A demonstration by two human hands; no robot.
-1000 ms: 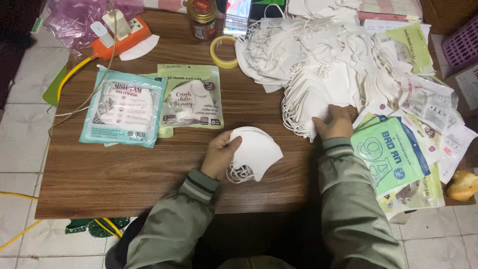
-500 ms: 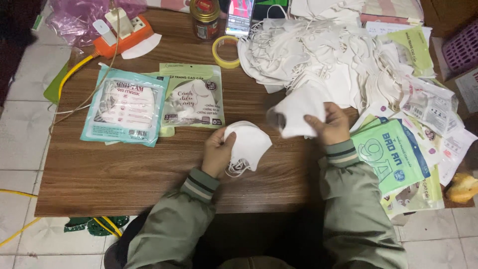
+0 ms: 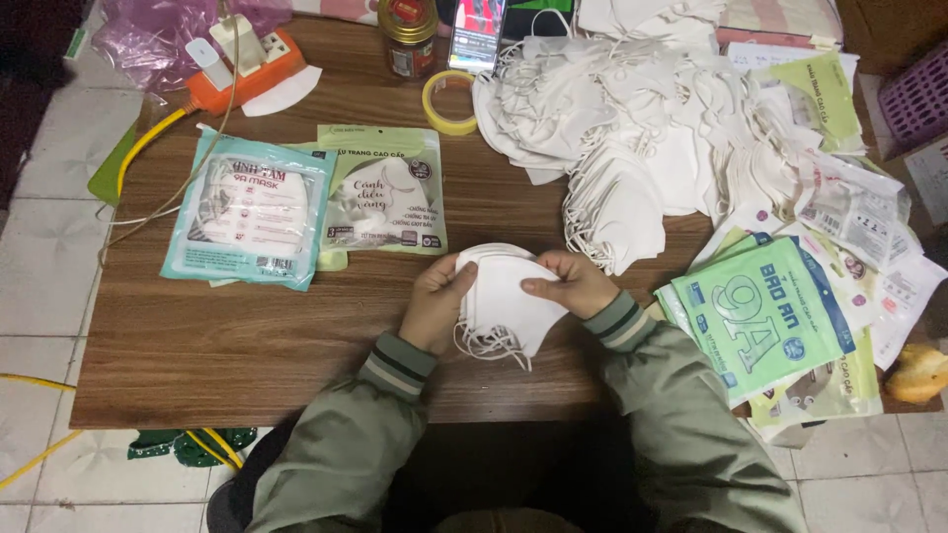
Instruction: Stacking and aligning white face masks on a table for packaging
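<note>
Both hands hold a small stack of white face masks (image 3: 506, 296) just above the near middle of the brown wooden table (image 3: 197, 345). My left hand (image 3: 434, 301) grips the stack's left edge. My right hand (image 3: 573, 283) pinches its right side with thumb on top. Ear loops dangle below the stack. A large heap of loose white masks (image 3: 642, 128) lies at the back right, just beyond my right hand.
Two packed mask bags, a teal one (image 3: 252, 209) and a pale green one (image 3: 383, 190), lie at left. Green empty packets (image 3: 765, 316) are piled at right. At the back stand a tape roll (image 3: 449, 101), a jar (image 3: 409, 35), a phone (image 3: 478, 32) and an orange power strip (image 3: 247, 61).
My right hand took one mask from the heap and brought it left onto the masks in my left hand; both hands now hold the stack together.
</note>
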